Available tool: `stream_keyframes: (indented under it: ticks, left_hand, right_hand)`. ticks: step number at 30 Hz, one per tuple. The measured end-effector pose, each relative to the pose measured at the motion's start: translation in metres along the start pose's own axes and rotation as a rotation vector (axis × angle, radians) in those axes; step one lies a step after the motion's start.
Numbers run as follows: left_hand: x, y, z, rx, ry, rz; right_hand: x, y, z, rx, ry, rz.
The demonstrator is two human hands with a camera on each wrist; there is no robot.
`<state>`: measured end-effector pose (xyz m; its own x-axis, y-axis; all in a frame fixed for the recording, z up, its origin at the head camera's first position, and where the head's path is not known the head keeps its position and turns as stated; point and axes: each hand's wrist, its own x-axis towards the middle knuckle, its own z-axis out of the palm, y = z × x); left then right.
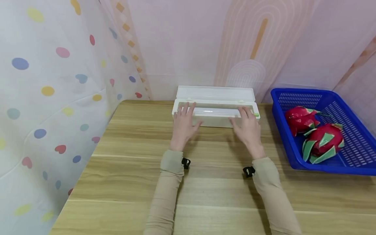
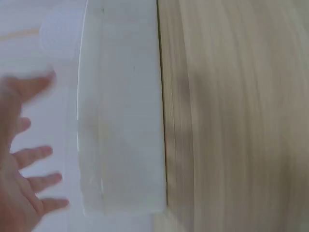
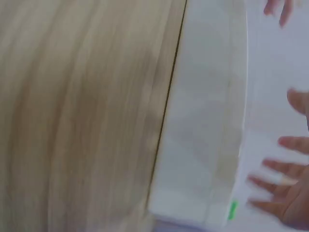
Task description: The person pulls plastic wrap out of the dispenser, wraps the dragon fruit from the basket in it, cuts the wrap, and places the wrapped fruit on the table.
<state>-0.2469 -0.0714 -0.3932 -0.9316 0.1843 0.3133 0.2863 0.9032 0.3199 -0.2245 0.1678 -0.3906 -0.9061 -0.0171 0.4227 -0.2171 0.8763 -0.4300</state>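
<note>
1. At the far edge of the surface [image 1: 205, 182], my fingers [image 1: 185, 108] on the left hand [image 1: 183, 125] are straight and loosely spread over the front rim of the white box [image 1: 215, 121]. They pinch nothing.
2. My right hand [image 1: 249, 128] does the same near the other end. Its fingers [image 1: 245, 112] are spread and relaxed, lying over the rim just beside the small green tab [image 1: 256, 114].
3. The wrist views are blurred, so I cannot tell whether the fingertips press the box or only hover at it.
4. The box stands against the back wall, its lid [image 1: 215, 93] tipped up behind it and a pale roll [image 1: 215, 112] lying inside.
5. Its long axis runs left to right across my view, the open side facing up and the front wall facing me.
6. I judge the step in hand to be getting both hands onto the open box. The next move would call for an even hold at both ends so the long box does not swing.
7. Well to the right, apart from the box, sits a blue basket [image 1: 293, 156] holding two dragon fruits [image 1: 323, 140].
</note>
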Motion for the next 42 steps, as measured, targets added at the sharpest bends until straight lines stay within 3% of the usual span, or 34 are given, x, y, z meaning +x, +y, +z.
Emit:
stream_keyframes:
  ticks: [5, 10, 15, 24, 33, 38, 42]
  left_hand:
    - [0.006, -0.024, -0.004, -0.266, 0.112, 0.045]
    - [0.012, -0.051, -0.008, -0.355, 0.107, 0.052]
    - [0.016, -0.066, -0.008, -0.309, 0.087, 0.119]
    - [0.025, -0.071, -0.012, -0.234, -0.063, 0.118]
    - [0.034, -0.074, -0.016, -0.199, -0.124, 0.155]
    - [0.039, -0.077, -0.015, -0.239, -0.124, 0.185]
    - [0.042, -0.078, -0.015, -0.295, -0.145, 0.165]
  right_hand:
    - [0.011, 0.02, -0.004, 0.307, 0.197, -0.079]
    - [0.019, 0.04, -0.012, 0.437, 0.2, -0.018]
    - [0.023, 0.056, -0.015, 0.416, 0.112, 0.016]
    - [0.026, 0.072, -0.017, 0.268, -0.127, 0.001]
    - [0.029, 0.076, -0.014, 0.199, -0.063, -0.164]
    - [0.031, 0.076, -0.013, 0.194, -0.031, -0.162]
    - [0.033, 0.075, -0.013, 0.189, -0.061, -0.14]
